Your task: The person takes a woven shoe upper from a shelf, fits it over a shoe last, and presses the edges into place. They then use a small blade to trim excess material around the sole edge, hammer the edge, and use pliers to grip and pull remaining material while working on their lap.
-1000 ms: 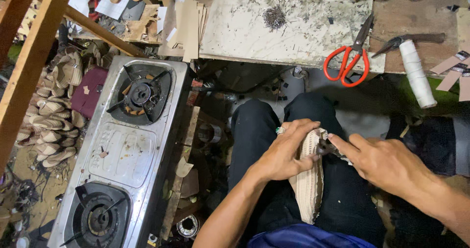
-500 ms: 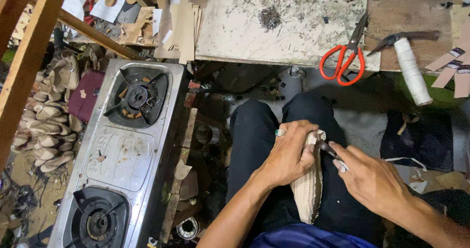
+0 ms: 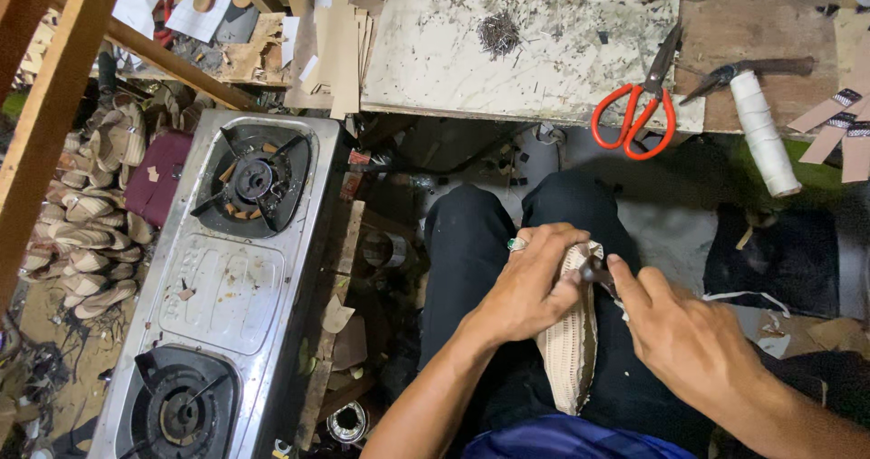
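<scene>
A: Left hand (image 3: 526,282)?
B: Fingers curled tight over the toe end of the woven beige shoe upper (image 3: 569,350), which lies on the person's lap in dark trousers (image 3: 471,241). Ring on one finger.
A: Right hand (image 3: 684,337)?
B: Fingers pinched together on a small dark tool (image 3: 596,273) (tip pressed at the shoe's edge, just beside the left fingers).
A: Surroundings, quick.
B: Red-handled scissors (image 3: 634,115) and a white thread spool (image 3: 764,133) on the worktop (image 3: 435,51), well apart from the hands. Two-burner gas stove (image 3: 227,278) to the left.
</scene>
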The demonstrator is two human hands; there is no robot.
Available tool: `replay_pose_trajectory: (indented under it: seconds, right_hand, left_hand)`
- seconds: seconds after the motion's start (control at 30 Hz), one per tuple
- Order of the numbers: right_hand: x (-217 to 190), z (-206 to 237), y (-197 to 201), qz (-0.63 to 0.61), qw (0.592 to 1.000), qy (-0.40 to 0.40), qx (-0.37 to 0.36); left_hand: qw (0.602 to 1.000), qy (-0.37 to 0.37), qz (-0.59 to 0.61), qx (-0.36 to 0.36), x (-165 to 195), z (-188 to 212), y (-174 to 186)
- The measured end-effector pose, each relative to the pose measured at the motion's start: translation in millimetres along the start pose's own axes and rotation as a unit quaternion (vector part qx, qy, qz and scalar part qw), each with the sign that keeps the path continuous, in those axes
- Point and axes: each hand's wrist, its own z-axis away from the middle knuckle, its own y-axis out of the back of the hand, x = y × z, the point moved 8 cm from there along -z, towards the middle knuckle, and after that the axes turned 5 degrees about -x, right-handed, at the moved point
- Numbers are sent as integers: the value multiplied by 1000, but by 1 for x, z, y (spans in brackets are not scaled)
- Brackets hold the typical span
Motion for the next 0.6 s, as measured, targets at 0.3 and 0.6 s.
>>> replay_pose_trajectory:
  seconds: [0.3, 0.6]
  right_hand:
    - [-12, 7, -2, -48, 997, 6, 55]
    - [-8, 0, 8, -183, 983, -3, 8]
  left_hand:
    - [995, -32, 85, -41, -6, 3, 5]
    - [997, 32, 33, 57, -5, 3, 6]
